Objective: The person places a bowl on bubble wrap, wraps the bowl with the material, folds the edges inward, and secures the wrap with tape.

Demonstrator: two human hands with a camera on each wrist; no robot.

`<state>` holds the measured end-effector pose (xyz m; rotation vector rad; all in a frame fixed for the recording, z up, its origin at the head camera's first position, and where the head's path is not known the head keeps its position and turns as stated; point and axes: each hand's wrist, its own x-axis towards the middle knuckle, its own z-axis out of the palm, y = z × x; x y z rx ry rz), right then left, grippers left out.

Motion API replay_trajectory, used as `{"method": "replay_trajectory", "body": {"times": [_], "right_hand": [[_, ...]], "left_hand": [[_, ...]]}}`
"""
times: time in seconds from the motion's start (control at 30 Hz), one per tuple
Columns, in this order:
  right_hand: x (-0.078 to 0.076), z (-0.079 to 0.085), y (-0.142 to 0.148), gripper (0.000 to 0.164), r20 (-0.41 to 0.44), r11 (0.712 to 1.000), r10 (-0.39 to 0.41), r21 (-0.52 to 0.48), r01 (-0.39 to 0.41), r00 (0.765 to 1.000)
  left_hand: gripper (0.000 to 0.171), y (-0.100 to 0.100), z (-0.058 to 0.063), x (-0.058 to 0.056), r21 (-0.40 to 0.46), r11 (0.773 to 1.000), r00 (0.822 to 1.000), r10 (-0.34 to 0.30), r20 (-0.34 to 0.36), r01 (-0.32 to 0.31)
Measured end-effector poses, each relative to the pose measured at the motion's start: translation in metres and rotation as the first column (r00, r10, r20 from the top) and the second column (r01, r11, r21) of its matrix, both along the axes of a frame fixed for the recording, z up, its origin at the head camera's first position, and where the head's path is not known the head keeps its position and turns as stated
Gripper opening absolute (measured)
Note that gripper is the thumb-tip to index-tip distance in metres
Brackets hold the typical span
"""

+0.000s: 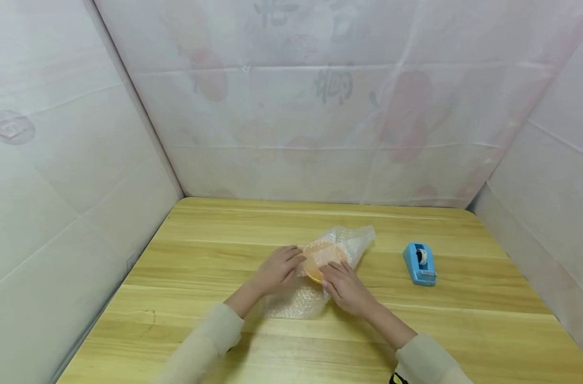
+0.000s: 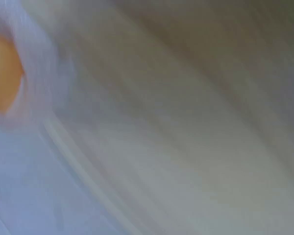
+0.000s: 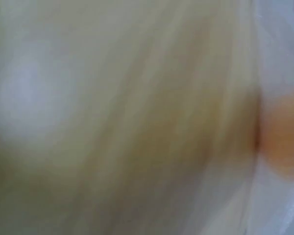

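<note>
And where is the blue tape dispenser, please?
In the head view, the tape dispenser sits on the right of the table, right of the bubble wrap.

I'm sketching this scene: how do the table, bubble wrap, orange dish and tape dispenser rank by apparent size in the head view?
1. Table
2. Bubble wrap
3. Orange dish and tape dispenser: too close to rank, since the dish is partly covered.

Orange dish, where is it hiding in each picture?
Head: orange dish slightly right of centre, below the middle.
Left wrist: orange dish at the left edge, upper half, cut off.
Right wrist: orange dish at the right edge, blurred.
Shared landmark: bubble wrap beside it.
</note>
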<state>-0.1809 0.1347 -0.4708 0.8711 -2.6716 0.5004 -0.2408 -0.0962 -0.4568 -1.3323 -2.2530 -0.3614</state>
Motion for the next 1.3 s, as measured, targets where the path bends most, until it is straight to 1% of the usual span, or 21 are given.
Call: {"method": "replay_trajectory", "body": {"times": [0.07,0.1,0.13,0.2,0.23,0.3,0.37,0.43,0.5,0.6,0.63,0.73,0.77,0.87,0.93,1.0,1.07,1.2,1.3], "right_hand": [[-0.001,-0.003,-0.001,0.025,-0.072,0.999,0.021,-0.035,-0.024,0.997],[-0.002,-0.004,-0.001,0.021,-0.110,0.998,0.029,-0.055,-0.035,0.994],[-0.002,-0.006,-0.001,0.020,-0.150,0.996,0.036,-0.073,-0.048,0.988],[-0.003,-0.009,0.000,0.019,-0.228,0.992,0.050,-0.103,-0.075,0.972],[-0.004,-0.010,0.000,0.020,-0.265,0.989,0.055,-0.116,-0.088,0.963],[-0.006,-0.011,0.001,0.020,-0.323,0.986,0.061,-0.127,-0.107,0.945],[-0.006,-0.013,0.002,0.018,-0.367,0.984,0.064,-0.130,-0.119,0.928],[-0.006,-0.013,0.002,0.014,-0.392,0.985,0.054,-0.132,-0.114,0.918],[-0.006,-0.013,0.003,0.011,-0.404,0.986,0.044,-0.133,-0.106,0.914],[-0.004,-0.011,0.004,0.014,-0.416,0.988,0.044,-0.118,-0.101,0.909],[-0.003,-0.010,0.005,0.015,-0.420,0.989,0.053,-0.102,-0.106,0.906],[0.000,-0.008,0.009,0.016,-0.398,0.990,0.105,-0.048,-0.135,0.911],[0.002,-0.007,0.011,0.021,-0.383,0.989,0.123,-0.025,-0.143,0.916],[0.006,-0.004,0.016,0.043,-0.310,0.987,0.161,0.044,-0.155,0.937],[0.008,-0.002,0.018,0.050,-0.269,0.984,0.171,0.092,-0.152,0.948],[0.009,-0.001,0.019,0.056,-0.247,0.981,0.174,0.128,-0.146,0.953],[0.008,-0.001,0.018,0.061,-0.246,0.980,0.170,0.141,-0.138,0.954],[0.007,-0.002,0.016,0.058,-0.281,0.984,0.156,0.128,-0.124,0.947],[0.007,-0.003,0.016,0.053,-0.300,0.986,0.149,0.116,-0.119,0.942]], "left_hand": [[0.035,-0.012,0.003,-0.003,-0.053,0.997,0.998,0.063,-0.025,-0.065],[0.041,-0.017,0.005,-0.004,-0.090,0.991,0.995,0.093,-0.035,-0.096],[0.046,-0.022,0.006,-0.005,-0.136,0.983,0.991,0.120,-0.051,-0.126],[0.056,-0.030,0.006,-0.006,-0.250,0.952,0.982,0.157,-0.100,-0.178],[0.059,-0.033,0.006,-0.006,-0.303,0.933,0.978,0.160,-0.131,-0.193],[0.062,-0.036,0.005,-0.005,-0.383,0.902,0.974,0.139,-0.181,-0.200],[0.063,-0.037,0.004,-0.004,-0.432,0.882,0.969,0.097,-0.226,-0.188],[0.065,-0.037,0.002,-0.003,-0.456,0.873,0.966,0.059,-0.253,-0.173],[0.067,-0.036,0.000,-0.002,-0.463,0.872,0.963,0.030,-0.268,-0.156],[0.067,-0.036,-0.001,-0.001,-0.464,0.874,0.956,0.002,-0.294,-0.145],[0.066,-0.036,-0.001,-0.001,-0.463,0.875,0.954,-0.007,-0.301,-0.140],[0.065,-0.036,-0.002,-0.002,-0.455,0.882,0.949,-0.027,-0.315,-0.126],[0.065,-0.036,-0.002,-0.002,-0.454,0.883,0.948,-0.032,-0.317,-0.122],[0.065,-0.036,-0.002,-0.002,-0.450,0.886,0.946,-0.044,-0.322,-0.112],[0.065,-0.036,-0.003,-0.002,-0.448,0.887,0.946,-0.048,-0.321,-0.107],[0.063,-0.037,-0.004,-0.003,-0.437,0.894,0.948,-0.051,-0.313,-0.096],[0.060,-0.037,-0.004,-0.003,-0.422,0.902,0.952,-0.048,-0.303,-0.089],[0.060,-0.037,-0.003,-0.003,-0.393,0.917,0.968,-0.032,-0.249,-0.071],[0.059,-0.035,-0.002,-0.003,-0.366,0.929,0.986,-0.003,-0.169,-0.060]]}}
